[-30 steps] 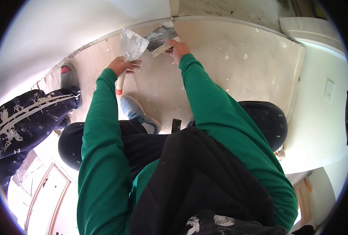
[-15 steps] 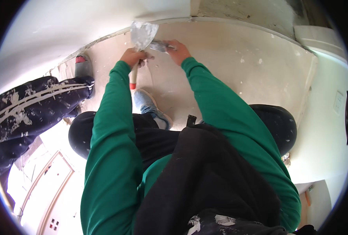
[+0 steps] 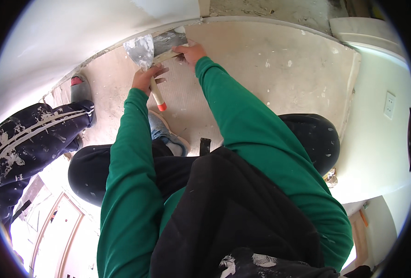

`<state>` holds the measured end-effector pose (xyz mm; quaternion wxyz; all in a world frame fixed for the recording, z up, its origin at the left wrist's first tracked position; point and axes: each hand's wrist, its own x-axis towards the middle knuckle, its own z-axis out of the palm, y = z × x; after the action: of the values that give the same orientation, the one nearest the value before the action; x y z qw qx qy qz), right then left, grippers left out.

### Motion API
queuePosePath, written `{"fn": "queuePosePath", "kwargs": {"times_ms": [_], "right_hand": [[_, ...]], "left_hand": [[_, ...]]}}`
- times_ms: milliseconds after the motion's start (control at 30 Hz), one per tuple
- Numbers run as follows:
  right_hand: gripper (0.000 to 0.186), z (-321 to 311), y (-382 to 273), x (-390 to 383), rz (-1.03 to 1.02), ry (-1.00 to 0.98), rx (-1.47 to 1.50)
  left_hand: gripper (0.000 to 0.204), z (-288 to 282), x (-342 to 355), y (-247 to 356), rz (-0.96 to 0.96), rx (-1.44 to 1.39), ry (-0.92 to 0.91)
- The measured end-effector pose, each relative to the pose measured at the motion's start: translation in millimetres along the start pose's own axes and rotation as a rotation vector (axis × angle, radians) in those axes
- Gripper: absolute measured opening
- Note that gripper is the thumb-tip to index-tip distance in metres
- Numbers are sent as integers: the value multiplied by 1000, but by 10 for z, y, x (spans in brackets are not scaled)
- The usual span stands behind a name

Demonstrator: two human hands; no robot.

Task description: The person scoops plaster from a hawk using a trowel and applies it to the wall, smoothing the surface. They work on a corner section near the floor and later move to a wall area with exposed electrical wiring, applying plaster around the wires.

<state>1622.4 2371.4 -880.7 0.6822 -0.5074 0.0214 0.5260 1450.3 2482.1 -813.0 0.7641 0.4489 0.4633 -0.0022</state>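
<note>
My left hand point(image 3: 145, 80) is closed on a putty knife point(image 3: 140, 50) with a pale handle and a red end. Its flared metal blade, smeared with white, points up and away from me, while some of my fingers stick out to the right. My right hand point(image 3: 194, 52) grips a wide filling knife point(image 3: 169, 41) by its pale, bar-like handle, which runs along the blade. That blade is grey with whitish smears. The two blades meet or overlap in view; whether they touch, I cannot tell. Both hands are out in front of my bent knees.
Beige sheeting point(image 3: 242, 74) with white specks covers the floor; my shoe point(image 3: 161, 129) stands on it. Another person's splattered dark trouser leg point(image 3: 38, 123) and grey slipper point(image 3: 80, 88) are at the left. A white wall curves along the far left, and a socket point(image 3: 389, 105) sits on the right wall.
Both hands have moved left in the picture. The filling knife in my right hand has turned to show its broad blade beside the putty knife, which now leans left.
</note>
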Motion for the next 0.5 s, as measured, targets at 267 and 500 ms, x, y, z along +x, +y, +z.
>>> {"fn": "queuePosePath", "kwargs": {"times_ms": [267, 500], "right_hand": [[37, -91, -147, 14, 212, -226, -205], [24, -591, -583, 310, -206, 473, -498]], "left_hand": [[20, 168, 80, -285, 202, -265, 257], [23, -2, 136, -397, 229, -411, 303]]}}
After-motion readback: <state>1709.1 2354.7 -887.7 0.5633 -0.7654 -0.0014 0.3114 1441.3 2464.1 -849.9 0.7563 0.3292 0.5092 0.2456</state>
